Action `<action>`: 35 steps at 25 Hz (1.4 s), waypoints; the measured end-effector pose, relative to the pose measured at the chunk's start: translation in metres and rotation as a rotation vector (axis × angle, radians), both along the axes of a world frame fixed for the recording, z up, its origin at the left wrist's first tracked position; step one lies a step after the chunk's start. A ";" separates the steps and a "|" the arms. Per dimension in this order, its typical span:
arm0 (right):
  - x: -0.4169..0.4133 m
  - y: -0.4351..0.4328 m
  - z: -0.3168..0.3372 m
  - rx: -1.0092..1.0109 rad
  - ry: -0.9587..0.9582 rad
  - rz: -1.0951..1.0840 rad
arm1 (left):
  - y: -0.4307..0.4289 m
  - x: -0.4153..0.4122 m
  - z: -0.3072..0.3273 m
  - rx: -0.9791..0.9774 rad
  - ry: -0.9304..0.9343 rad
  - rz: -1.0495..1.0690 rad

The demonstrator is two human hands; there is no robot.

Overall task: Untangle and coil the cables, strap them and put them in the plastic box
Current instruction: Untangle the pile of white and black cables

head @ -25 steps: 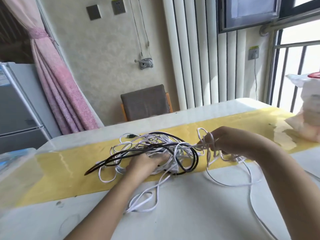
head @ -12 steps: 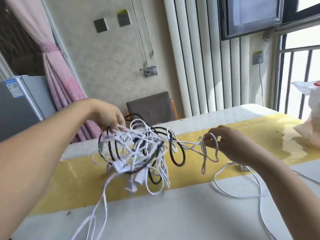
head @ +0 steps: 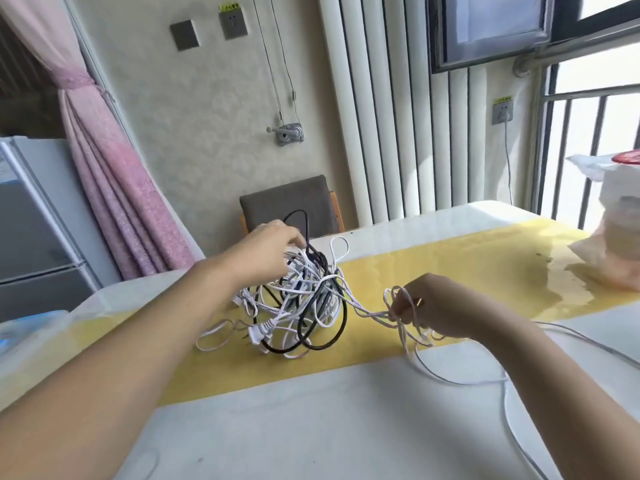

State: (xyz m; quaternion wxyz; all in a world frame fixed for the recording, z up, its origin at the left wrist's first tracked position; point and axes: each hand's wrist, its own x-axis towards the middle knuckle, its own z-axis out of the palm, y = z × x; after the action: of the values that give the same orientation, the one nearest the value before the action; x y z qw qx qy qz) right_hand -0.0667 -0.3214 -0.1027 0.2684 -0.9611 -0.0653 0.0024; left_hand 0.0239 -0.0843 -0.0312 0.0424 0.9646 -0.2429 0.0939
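Note:
A tangle of white and black cables (head: 304, 299) hangs in a bundle, its lower loops touching the yellow runner (head: 450, 271) on the white table (head: 329, 427). My left hand (head: 270, 252) grips the top of the tangle and holds it up. My right hand (head: 433, 306), to the right of the bundle, pinches several loops of a white cable (head: 403, 306). A stretch of white cable runs taut from those loops to the tangle, and another length trails off over the table to the right. The plastic box (head: 31, 327) shows at the left edge, blurred.
A brown chair (head: 287, 202) stands behind the table's far edge. A plastic bag with white and pink contents (head: 620, 237) sits at the right end of the runner. A grey fridge (head: 31, 230) and a pink curtain (head: 114, 161) stand at the left.
My left hand lifted the tangle off the table, then brought it down and right so its lower loops rest on the runner. My right hand kept hold of its white loops.

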 end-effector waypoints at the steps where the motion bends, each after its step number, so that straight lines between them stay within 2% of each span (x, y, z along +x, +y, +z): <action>1: -0.001 0.002 0.000 0.011 0.018 0.000 | -0.012 -0.017 -0.005 -0.107 -0.054 -0.050; 3: -0.002 0.007 -0.001 0.027 0.039 -0.003 | -0.026 -0.044 -0.021 -0.259 -0.135 -0.083; 6: 0.001 0.013 -0.006 -0.003 0.024 0.000 | -0.032 -0.068 -0.054 -0.295 -0.013 0.062; 8: 0.001 0.015 -0.005 0.058 -0.010 -0.020 | -0.031 -0.071 -0.078 -0.337 0.041 0.119; 9: 0.001 0.017 -0.004 0.112 -0.026 -0.018 | -0.029 -0.070 -0.088 -0.437 0.104 0.136; 12: -0.002 0.023 -0.003 0.188 -0.079 0.037 | -0.033 -0.071 -0.101 -0.943 0.537 -0.031; 13: -0.003 0.026 -0.003 0.157 -0.106 0.060 | -0.038 -0.071 -0.105 -0.992 0.597 -0.091; 15: -0.007 0.034 -0.004 0.055 -0.146 0.128 | -0.046 -0.072 -0.111 -0.954 0.594 -0.161; 17: -0.010 0.037 -0.003 0.068 -0.127 0.170 | -0.046 -0.073 -0.112 -0.959 0.458 -0.148; 18: -0.011 0.037 -0.002 0.127 -0.100 0.180 | -0.045 -0.073 -0.112 -1.033 0.406 -0.104; 19: -0.012 0.035 0.000 0.185 -0.082 0.189 | -0.044 -0.072 -0.111 -1.158 0.438 -0.068; 21: -0.012 0.033 0.003 0.280 -0.070 0.197 | -0.042 -0.074 -0.105 -1.527 0.696 -0.065; 22: -0.012 0.030 0.004 0.314 -0.072 0.184 | -0.041 -0.075 -0.102 -1.661 0.792 -0.072; 23: -0.012 0.028 0.006 0.317 -0.080 0.167 | -0.040 -0.075 -0.099 -1.701 0.809 -0.060; 24: -0.013 0.024 0.008 0.291 -0.098 0.146 | -0.037 -0.074 -0.098 -1.611 0.739 -0.034; 26: -0.014 0.014 0.013 0.234 -0.133 0.086 | -0.032 -0.071 -0.102 -1.213 0.470 0.014; 27: -0.015 0.010 0.015 0.240 -0.133 0.077 | -0.032 -0.072 -0.105 -1.073 0.378 0.023; 30: -0.022 0.010 0.022 0.412 -0.031 0.182 | -0.034 -0.071 -0.117 -1.030 0.350 0.021; 32: -0.026 0.015 0.025 0.548 -0.014 0.240 | -0.037 -0.069 -0.120 -0.940 0.226 0.076; 34: -0.026 0.010 0.030 0.639 -0.133 0.145 | -0.034 -0.066 -0.121 -0.881 0.125 0.130; 35: -0.024 0.004 0.031 0.605 -0.226 0.043 | -0.033 -0.064 -0.121 -0.904 0.116 0.157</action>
State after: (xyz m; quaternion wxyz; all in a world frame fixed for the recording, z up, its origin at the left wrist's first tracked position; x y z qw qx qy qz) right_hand -0.0912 -0.3173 -0.0717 0.5328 -0.8303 -0.1126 -0.1184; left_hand -0.0405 -0.1169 -0.1525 0.4650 0.8684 -0.1011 0.1392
